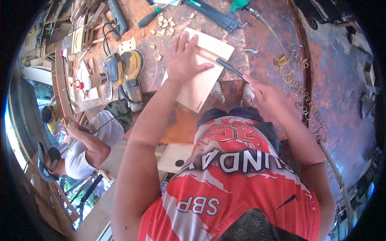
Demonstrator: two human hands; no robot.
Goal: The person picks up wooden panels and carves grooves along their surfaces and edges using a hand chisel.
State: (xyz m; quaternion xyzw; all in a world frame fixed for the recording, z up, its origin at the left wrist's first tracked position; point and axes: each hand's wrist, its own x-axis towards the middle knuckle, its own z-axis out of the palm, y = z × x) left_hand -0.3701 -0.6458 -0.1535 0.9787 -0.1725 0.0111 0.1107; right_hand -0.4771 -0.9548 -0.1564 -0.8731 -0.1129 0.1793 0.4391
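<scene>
A pale rectangular wooden board lies at a slant on the worktable's near edge, with a darker band crossing its upper part. My left hand rests flat on it, fingers spread and thumb pointing right. In my right hand is a slim dark tool, possibly a chisel or a file. Its far end reaches the board's right side by the band; whether it touches the wood I cannot tell. My right fingers are wrapped around the tool's near end.
Small wood blocks lie scattered beyond the board, near a green-handled screwdriver and a nail gun. A yellow sander and a glue bottle stand left. A coiled air hose hangs right. Another person works at left.
</scene>
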